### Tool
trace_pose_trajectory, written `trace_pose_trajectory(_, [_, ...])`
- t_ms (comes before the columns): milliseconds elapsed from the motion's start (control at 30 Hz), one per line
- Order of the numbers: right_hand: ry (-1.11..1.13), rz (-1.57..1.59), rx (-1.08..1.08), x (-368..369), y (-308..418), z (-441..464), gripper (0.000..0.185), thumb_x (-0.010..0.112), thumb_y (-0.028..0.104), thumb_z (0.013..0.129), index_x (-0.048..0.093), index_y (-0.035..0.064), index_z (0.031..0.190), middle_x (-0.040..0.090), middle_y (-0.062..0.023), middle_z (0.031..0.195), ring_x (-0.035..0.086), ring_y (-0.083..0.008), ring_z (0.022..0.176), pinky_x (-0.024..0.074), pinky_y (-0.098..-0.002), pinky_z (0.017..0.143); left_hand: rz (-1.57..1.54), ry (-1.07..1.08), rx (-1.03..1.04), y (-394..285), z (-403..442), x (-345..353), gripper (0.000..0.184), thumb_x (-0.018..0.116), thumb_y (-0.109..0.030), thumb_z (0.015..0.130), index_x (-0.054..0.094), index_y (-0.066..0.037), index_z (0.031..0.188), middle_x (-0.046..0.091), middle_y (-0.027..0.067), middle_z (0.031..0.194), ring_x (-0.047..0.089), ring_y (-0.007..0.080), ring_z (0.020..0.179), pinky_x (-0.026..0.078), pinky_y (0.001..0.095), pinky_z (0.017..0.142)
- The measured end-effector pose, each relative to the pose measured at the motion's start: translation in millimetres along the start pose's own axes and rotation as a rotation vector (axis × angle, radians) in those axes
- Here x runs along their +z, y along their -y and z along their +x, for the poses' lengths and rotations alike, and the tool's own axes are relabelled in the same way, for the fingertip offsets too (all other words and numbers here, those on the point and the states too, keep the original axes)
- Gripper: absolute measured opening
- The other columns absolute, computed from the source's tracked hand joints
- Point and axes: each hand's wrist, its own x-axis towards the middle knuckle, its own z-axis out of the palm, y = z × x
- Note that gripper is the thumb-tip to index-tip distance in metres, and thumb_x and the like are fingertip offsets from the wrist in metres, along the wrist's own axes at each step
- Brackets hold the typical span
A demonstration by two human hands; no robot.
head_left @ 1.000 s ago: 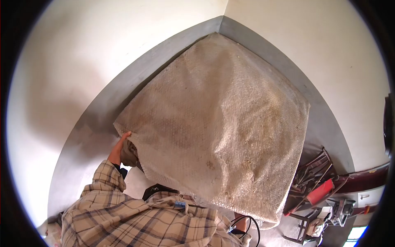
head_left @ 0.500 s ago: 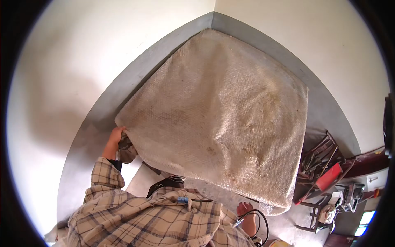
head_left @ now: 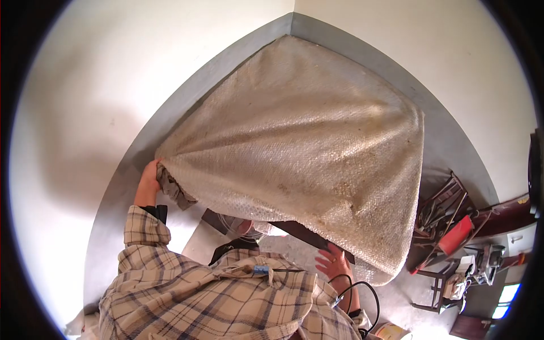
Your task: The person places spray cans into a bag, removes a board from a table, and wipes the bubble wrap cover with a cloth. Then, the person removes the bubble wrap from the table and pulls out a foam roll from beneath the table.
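Observation:
A large, dusty, translucent sheet with a bubble-wrap texture (head_left: 294, 136) drapes over a table-like piece in the room's corner. My left hand (head_left: 149, 175) is closed on the sheet's left corner. Just below that hand hangs a crumpled grey-brown cloth (head_left: 175, 188); whether the fingers hold it too is unclear. My right hand (head_left: 334, 262) has its fingers spread and holds nothing, close to the sheet's lower edge. Beside it, a dark wooden edge (head_left: 300, 233) shows from under the sheet. Folds run across the sheet from the left corner.
Dark wooden furniture with a red panel (head_left: 455, 235) is piled at the right. Near it stands a small dark stool (head_left: 435, 289) with things on it. Coiled pale wire (head_left: 232, 225) lies below the sheet's front edge. A black cable (head_left: 371, 294) loops near my right wrist. Walls meet behind the sheet.
My left hand has pulled the sheet's corner slightly up and left, raising its front edge and uncovering dark wood. My right hand has moved up towards the edge, its fingers spreading.

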Motion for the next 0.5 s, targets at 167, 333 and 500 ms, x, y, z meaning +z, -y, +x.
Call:
trace_pose_trajectory(167, [0.068,0.243,-0.077,7.8,29.1,41.9,0.065,0.044,0.052,0.088,0.031,0.0076,0.133,0.048,-0.0208,0.124,0.048,-0.0348,0.115,0.0435,-0.0489,0.092,-0.100,0.120,0.168,5.0,8.4,-7.7,0.031,0.051,-0.024,0.088,0.057,-0.001,0.109,0.062,0.0118,0.106,0.060,0.0227,0.096,0.048,0.0365,0.085])
trace_pose_trajectory(333, [0.148,0.232,-0.389,54.4,100.4,72.2,0.033,0.047,0.027,0.094,0.050,0.0088,0.120,0.060,-0.0134,0.109,0.061,-0.0244,0.096,0.0501,-0.0385,0.085,-0.120,0.142,0.031,-22.7,15.4,1.1,0.033,0.056,-0.028,0.087,0.058,-0.001,0.106,0.063,0.0103,0.104,0.061,0.0220,0.093,0.048,0.0365,0.085])
trace_pose_trajectory(500, [0.369,0.382,-0.623,59.9,169.1,95.9,0.033,0.046,0.020,0.094,0.050,0.0049,0.122,0.056,-0.0126,0.120,0.056,-0.0237,0.106,0.0474,-0.0373,0.092,-0.003,0.130,-0.008,-24.8,-17.5,27.4,0.037,0.058,-0.033,0.085,0.059,0.000,0.101,0.065,0.0106,0.098,0.062,0.0221,0.089,0.049,0.0372,0.083])
